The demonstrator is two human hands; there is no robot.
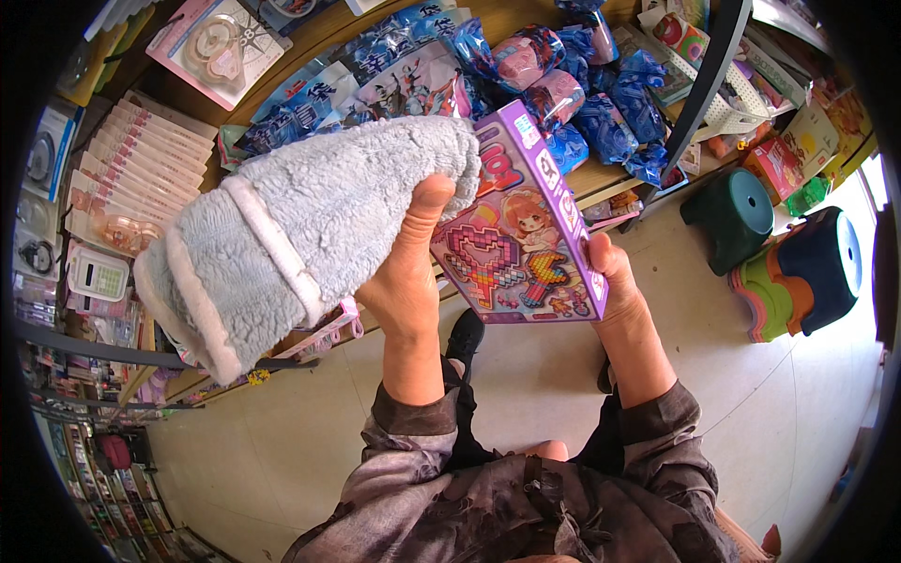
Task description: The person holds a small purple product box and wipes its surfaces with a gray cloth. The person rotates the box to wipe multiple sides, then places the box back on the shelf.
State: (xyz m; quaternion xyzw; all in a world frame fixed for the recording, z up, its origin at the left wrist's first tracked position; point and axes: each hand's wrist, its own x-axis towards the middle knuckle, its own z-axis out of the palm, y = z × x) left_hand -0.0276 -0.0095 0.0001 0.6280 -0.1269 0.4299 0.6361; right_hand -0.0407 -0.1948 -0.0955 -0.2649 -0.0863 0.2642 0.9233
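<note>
My left hand [408, 281] grips a light grey plush cloth [338, 197] with pale trim bands, thumb on top and fingers hidden beneath. The folded cloth extends to the left over the shelf goods, and its right end overlaps the upper left edge of a purple toy box [524, 232]. My right hand [619, 278] has hold of that box by its lower right side, the thumb pressed on the narrow side. The box is tilted, its front showing a cartoon girl and pixel-style bead designs. Whether the cloth touches the box, I cannot tell.
Blue printed bags [366, 77] and blue-wrapped packets [605, 119] cover the wooden shelf ahead. Flat pink packs [141, 162] are stacked at left. A black metal post [707, 84] rises beside a white basket [735, 105]. Plastic stools [809, 274] stand on the floor at right.
</note>
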